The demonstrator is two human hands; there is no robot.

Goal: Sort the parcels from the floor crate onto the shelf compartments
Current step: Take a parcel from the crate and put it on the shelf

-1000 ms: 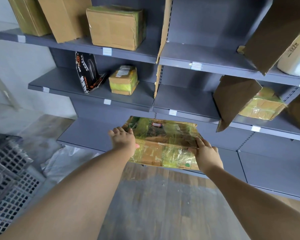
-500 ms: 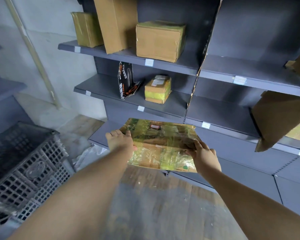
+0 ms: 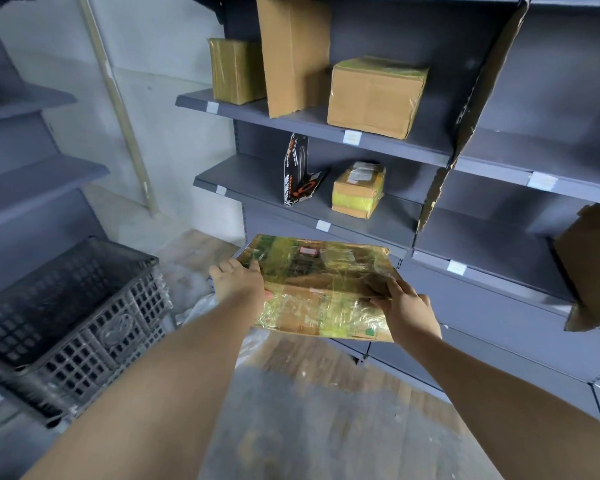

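Two bare forearms reach forward over a wood-look floor [image 3: 309,427]. The left hand [image 3: 238,284] grips the left edge of a flat parcel [image 3: 321,289] wrapped in yellowish film. The right hand [image 3: 407,308] holds its right edge, fingers lying on top. The parcel is held roughly level in the air, in front of the lowest shelf level, resting on nothing. To the left, on the floor, stands the dark crate [image 3: 66,306]; its contents cannot be made out. Beyond the parcel, the middle shelf [image 3: 257,174] carries a black packet [image 3: 297,171] and a small box [image 3: 357,190]. The top shelf holds three brown boxes [image 3: 376,97], with a torn card divider [image 3: 478,98] to their right. Over the last second the view has swung left, bringing the crate fully into sight and the left bay to centre, while both grips have stayed the same. The parcel is probably headed for a left compartment and is not yet placed
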